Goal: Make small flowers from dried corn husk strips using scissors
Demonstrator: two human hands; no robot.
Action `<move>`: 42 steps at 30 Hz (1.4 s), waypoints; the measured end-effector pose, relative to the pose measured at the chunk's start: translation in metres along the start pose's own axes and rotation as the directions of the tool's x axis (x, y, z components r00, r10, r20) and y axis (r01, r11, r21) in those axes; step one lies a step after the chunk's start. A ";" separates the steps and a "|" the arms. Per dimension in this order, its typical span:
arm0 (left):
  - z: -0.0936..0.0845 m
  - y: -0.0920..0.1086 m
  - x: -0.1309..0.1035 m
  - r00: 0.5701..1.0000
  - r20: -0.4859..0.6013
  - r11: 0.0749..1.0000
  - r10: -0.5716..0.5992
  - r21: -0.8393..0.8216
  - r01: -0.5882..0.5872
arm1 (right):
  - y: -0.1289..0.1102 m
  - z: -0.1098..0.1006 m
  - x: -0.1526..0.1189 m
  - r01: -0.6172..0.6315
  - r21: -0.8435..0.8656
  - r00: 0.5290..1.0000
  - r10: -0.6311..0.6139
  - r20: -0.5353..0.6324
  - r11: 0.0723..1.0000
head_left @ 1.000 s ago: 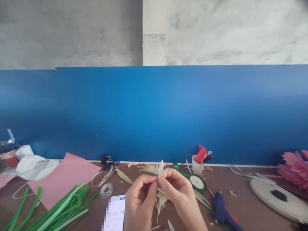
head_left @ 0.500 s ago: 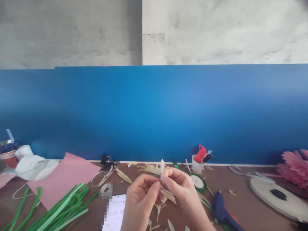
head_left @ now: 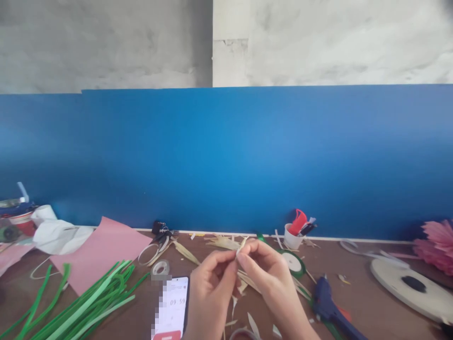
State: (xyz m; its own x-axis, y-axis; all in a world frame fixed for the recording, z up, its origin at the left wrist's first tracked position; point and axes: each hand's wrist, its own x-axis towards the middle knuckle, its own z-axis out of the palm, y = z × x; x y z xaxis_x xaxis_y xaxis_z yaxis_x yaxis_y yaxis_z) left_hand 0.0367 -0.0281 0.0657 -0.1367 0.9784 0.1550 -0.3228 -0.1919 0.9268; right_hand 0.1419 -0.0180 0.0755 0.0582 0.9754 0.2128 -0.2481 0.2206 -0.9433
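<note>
Both hands meet low in the middle of the head view, above the brown table. My left hand is pinched closed on a small pale piece that looks like dried husk. The same piece is between the thumb and fingers of my right hand. Most of it is hidden by the fingertips; only a thin tip shows above them. Loose strips of dried husk lie behind and below the hands. A phone showing a timer lies left of my left hand.
Green fuzzy stems and pink paper lie at left, with scissors and a tape roll. At right are a white cup, green ribbon spool, blue glue gun, pale oval board and pink paper flower.
The pale piece stood upright above the fingertips before; now it is lower and mostly covered by them. The hands have drawn closer together. The view has shifted slightly.
</note>
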 end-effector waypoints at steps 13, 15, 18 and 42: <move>-0.008 -0.014 0.019 0.889 0.284 0.767 -0.359 -0.453 0.455 | 0.015 -0.016 0.020 -0.045 -0.098 0.995 0.054 0.090 0.994; -0.009 -0.018 0.020 0.870 0.312 0.721 -0.381 -0.489 0.491 | 0.015 -0.017 0.021 -0.052 -0.069 0.995 0.058 0.086 0.996; -0.010 -0.019 0.021 0.854 0.315 0.660 -0.414 -0.542 0.520 | 0.014 -0.017 0.021 -0.091 -0.004 0.991 0.091 0.095 0.996; -0.022 -0.018 0.023 0.980 0.070 0.948 0.186 0.251 -0.198 | 0.013 -0.005 -0.001 0.299 -0.679 0.941 -0.327 0.091 0.671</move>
State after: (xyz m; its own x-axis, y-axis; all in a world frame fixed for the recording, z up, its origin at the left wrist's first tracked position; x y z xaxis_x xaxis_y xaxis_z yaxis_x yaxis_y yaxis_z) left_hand 0.0191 -0.0042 0.0454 -0.1283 0.9286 0.3481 -0.0443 -0.3560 0.9334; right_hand 0.1437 -0.0159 0.0618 0.0479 0.8456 0.5316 0.5077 0.4377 -0.7421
